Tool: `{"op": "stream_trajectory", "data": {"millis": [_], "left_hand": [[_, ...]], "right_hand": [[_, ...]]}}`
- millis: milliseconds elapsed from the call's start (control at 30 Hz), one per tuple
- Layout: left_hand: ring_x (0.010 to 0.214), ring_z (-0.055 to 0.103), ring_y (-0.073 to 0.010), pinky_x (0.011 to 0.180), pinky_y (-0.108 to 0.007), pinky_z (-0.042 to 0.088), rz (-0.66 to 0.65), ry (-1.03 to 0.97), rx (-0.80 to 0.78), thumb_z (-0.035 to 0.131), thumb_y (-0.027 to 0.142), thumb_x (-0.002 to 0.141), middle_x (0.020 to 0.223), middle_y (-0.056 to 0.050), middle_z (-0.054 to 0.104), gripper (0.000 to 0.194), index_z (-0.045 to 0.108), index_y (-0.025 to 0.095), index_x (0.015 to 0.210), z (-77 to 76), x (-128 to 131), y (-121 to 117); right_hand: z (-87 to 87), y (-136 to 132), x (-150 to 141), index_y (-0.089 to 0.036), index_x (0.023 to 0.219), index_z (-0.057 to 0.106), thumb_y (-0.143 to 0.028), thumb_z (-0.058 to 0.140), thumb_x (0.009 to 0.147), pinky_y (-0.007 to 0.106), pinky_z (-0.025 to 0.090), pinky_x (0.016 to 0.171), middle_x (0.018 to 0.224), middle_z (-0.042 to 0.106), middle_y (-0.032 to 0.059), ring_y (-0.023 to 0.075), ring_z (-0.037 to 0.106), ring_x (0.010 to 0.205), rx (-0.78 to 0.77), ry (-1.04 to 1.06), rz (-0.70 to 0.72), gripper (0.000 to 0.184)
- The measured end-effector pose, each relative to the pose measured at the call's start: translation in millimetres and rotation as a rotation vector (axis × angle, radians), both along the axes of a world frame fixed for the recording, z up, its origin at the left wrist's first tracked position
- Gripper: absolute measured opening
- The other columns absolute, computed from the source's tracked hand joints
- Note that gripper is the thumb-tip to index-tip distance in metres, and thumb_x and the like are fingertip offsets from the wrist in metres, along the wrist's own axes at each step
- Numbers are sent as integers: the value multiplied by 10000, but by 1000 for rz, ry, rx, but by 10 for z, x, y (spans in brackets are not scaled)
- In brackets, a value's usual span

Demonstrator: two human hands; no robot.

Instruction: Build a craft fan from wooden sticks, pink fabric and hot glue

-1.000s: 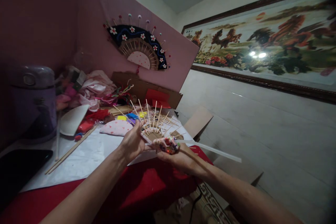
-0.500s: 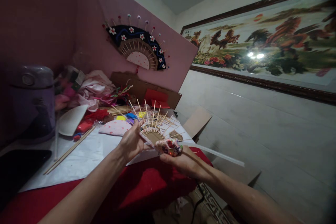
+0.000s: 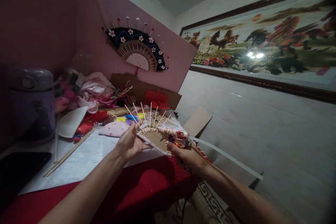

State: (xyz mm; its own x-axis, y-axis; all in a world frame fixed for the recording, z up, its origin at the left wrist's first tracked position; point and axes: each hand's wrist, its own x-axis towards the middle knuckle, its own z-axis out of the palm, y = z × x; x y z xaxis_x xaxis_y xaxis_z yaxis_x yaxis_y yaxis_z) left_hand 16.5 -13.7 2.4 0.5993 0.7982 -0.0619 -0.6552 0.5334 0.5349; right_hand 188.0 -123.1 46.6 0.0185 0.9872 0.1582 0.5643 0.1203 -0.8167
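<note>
My left hand (image 3: pixel 130 142) is closed on the left edge of a half-round cardboard fan base (image 3: pixel 154 140). Thin wooden sticks (image 3: pixel 150 119) spread upward from its curved rim, and pink-and-white fabric shows along its lower edge. In my right hand (image 3: pixel 190 155) is a flower-patterned hot glue gun (image 3: pixel 175 137) with a small red light. Its front end is over the right part of the base; I cannot tell whether it touches. A long white glue stick (image 3: pixel 228 155) sticks out of its back, and a dark cord hangs below.
A finished-looking dark fan with flowers (image 3: pixel 141 38) is on the pink board (image 3: pixel 173 59). A purple bottle (image 3: pixel 33 105), white scoop-shaped piece (image 3: pixel 72 122), loose sticks (image 3: pixel 69 152), heart-dotted fabric half-circle (image 3: pixel 114 128) and black phone-like slab (image 3: pixel 23 168) lie leftward. The red-covered table edge (image 3: pixel 147 182) is nearest me.
My right hand and the glue gun have moved right and slightly up, with the gun turned more sideways. More of the cardboard base shows. The base has shifted slightly left in my left hand.
</note>
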Motion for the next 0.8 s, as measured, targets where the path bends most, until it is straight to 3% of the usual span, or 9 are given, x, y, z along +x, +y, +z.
{"op": "stream_trajectory", "data": {"millis": [133,367,533,800], "left_hand": [[1001,656,-338,786,-604,497,-1,-7,-27,327,475,941,1350,-220,497,543,255,299,1450,24,-16,-1],[933,678,-293,736,-535,539,43,42,80,303,485,946,1222,-178,602,508,322,303,1420,45,9,-41],[843,695,-262,707,-488,554,50,52,90,312,489,945,1106,-165,656,520,324,287,1424,20,34,-50],[763,700,-244,669,-431,564,53,32,99,296,475,953,1004,-159,684,525,339,245,1423,37,45,-77]], "right_hand": [[48,77,-36,-208,989,694,-527,628,777,298,462,633,631,624,6,185,585,675,-89,-92,-13,389],[104,236,-222,-185,845,675,-490,646,760,223,356,535,591,508,-34,108,436,576,-122,-196,28,318],[75,321,-327,-189,764,653,-518,673,709,221,338,529,595,496,-32,116,435,593,-122,-314,-42,334],[61,345,-346,-191,708,642,-469,666,719,226,345,544,585,492,-39,103,396,573,-116,-321,7,279]]}}
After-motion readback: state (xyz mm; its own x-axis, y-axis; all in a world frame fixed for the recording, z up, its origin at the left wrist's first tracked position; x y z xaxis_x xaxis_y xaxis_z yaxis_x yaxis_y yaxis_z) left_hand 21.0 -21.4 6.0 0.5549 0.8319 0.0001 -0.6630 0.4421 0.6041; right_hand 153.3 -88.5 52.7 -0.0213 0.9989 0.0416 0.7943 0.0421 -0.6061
